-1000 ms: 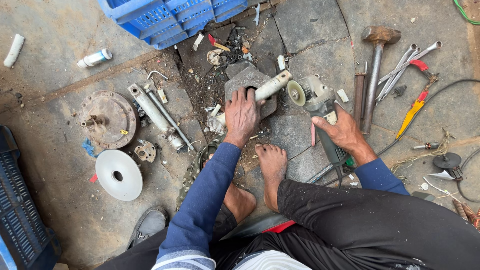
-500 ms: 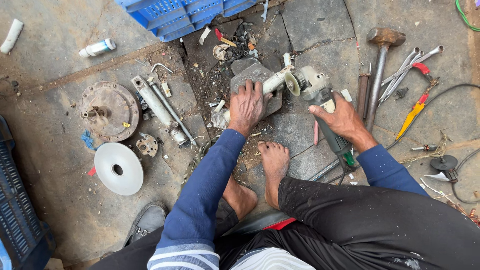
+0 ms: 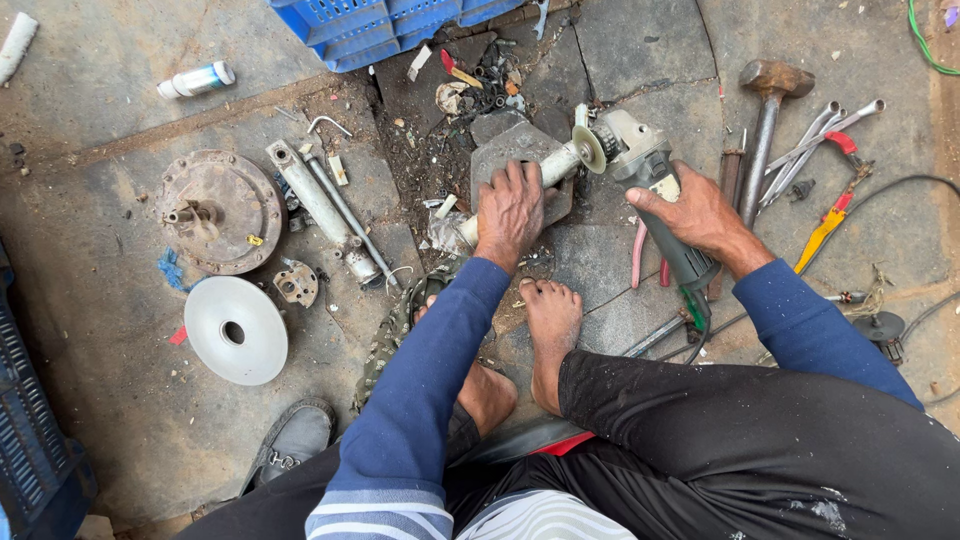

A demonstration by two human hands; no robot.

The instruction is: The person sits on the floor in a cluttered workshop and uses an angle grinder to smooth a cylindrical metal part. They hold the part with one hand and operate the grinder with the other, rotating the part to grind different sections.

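1. The left hand is pressed down, fingers closed, over a pale tube lying on a grey stone slab.
2. The right hand is wrapped around the body of an angle grinder.
3. The tube's long axis runs from lower left to upper right; its far end is met by the grinder's disc, though actual contact cannot be confirmed.
4. A bare foot is set just below the slab.
5. A hammer lies to the right, a white disc well to the left.
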